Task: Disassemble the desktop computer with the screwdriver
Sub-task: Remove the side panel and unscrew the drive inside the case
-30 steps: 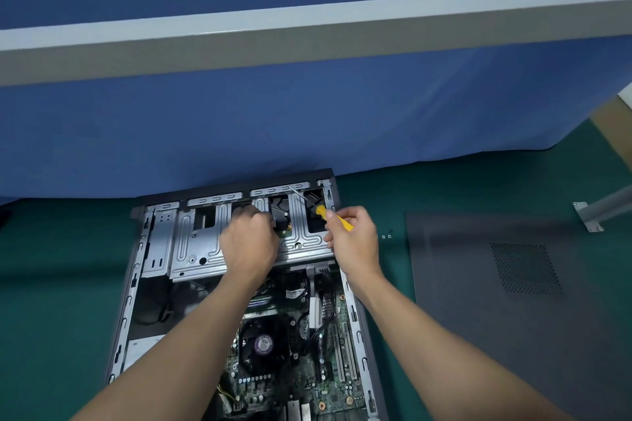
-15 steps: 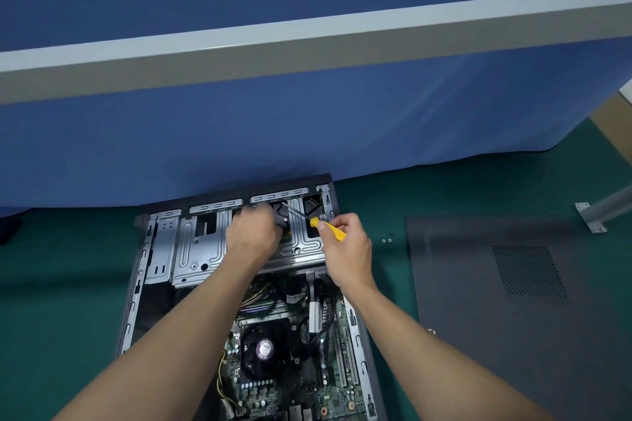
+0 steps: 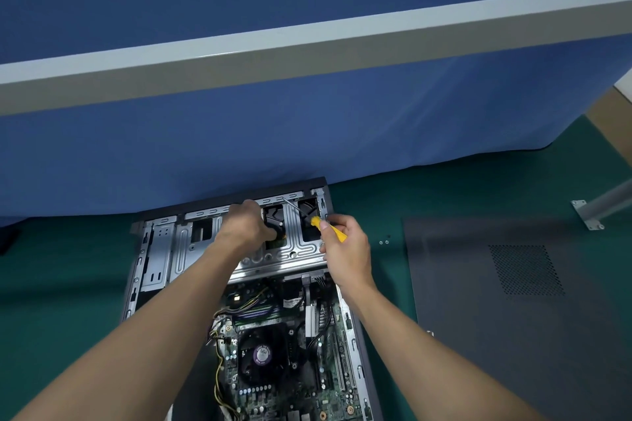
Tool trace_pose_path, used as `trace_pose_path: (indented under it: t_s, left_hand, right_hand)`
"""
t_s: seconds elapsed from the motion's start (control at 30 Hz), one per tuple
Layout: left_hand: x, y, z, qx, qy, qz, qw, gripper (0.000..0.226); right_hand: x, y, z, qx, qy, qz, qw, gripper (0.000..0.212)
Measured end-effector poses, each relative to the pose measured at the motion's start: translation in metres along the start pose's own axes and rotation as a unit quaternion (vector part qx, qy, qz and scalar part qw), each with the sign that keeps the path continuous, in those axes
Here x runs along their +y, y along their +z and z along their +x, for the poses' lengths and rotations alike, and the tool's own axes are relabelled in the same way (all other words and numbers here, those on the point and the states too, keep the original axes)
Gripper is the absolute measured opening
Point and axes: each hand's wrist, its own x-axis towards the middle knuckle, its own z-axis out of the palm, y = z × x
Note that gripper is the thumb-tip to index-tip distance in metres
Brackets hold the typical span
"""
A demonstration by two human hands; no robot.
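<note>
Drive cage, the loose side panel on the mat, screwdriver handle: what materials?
Drive cage: looks like bare sheet steel, possibly zinc-plated; silvery, with stamped ribs and slots and a soft glare.
Side panel: sheet metal, probably painted matt dark grey; punched vent grid, no glare.
Screwdriver: handle plain yellow, probably plastic; shaft thin bright metal.

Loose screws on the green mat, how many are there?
3 screws: two side by side, a fainter one behind, between the computer case and the side panel. More may be hidden.
</note>
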Motion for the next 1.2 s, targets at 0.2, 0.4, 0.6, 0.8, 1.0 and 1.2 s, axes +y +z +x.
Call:
trace_pose_path:
  t_s: [0.2, 0.4, 0.6, 0.8, 1.0, 1.2]
  left_hand:
    - [-0.001, -0.007, -0.002, -0.011, 0.039, 0.030, 0.999, 0.010]
    - [0.003, -0.011, 0.002, -0.033, 0.057, 0.058, 0.996, 0.012]
    - [0.000, -0.012, 0.001, -0.035, 0.060, 0.043, 0.997, 0.015]
    - [0.002, -0.009, -0.020, 0.003, 0.055, -0.312, 0.948, 0.004]
    - [0.022, 0.022, -0.065, -0.170, 0.009, -0.722, 0.671, 0.017]
    - [0.050, 0.044, -0.094, -0.221, 0.001, -0.748, 0.626, 0.009]
  right_hand:
    - [-0.001, 0.000, -0.001, 0.001, 0.001, 0.001, 1.000, 0.013]
    - [-0.001, -0.002, 0.000, -0.001, 0.005, 0.006, 1.000, 0.014]
    - [-0.008, -0.006, 0.001, -0.053, 0.028, 0.017, 0.998, 0.015]
    - [-0.029, -0.023, 0.005, -0.184, 0.154, 0.226, 0.944, 0.024]
    - [-0.033, -0.054, -0.013, -0.281, 0.132, 0.338, 0.888, 0.018]
    - [-0.026, -0.065, -0.022, -0.120, -0.027, 0.129, 0.984, 0.013]
